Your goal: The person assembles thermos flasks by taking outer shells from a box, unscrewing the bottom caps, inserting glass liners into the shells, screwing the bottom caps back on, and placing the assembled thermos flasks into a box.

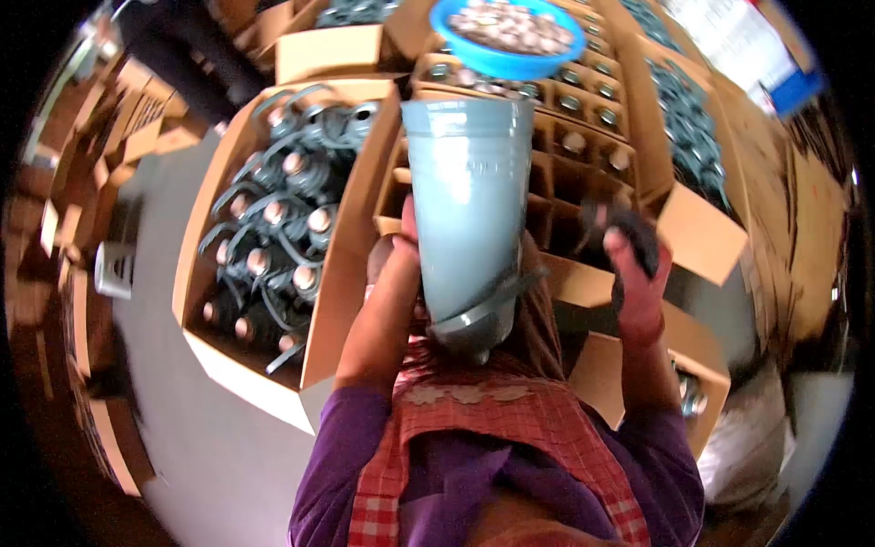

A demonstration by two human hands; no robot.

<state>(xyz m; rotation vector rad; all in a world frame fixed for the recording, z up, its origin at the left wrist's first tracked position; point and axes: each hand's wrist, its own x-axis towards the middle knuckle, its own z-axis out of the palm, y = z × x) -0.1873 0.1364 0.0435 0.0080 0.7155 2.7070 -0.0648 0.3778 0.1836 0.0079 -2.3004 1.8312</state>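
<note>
A large pale blue-grey glass vessel (469, 201) stands out in the middle of the view, its wide end up and a dark strap around its narrow lower end. My left hand (408, 228) is closed against its left side, fingers partly hidden behind it. To the right, my right hand (638, 273) is wrapped round a dark, blurred object (636, 239), over the edge of a divided carton (570, 273). Bottle tops show in some of that carton's compartments.
An open carton (351, 337) at left holds several bottles with pale stoppers and straps. A blue basin (510, 62) of small pale pieces sits on the far cartons. More strapped items fill a carton (715, 118) at right. Another person's dark-clothed legs (187, 55) are upper left.
</note>
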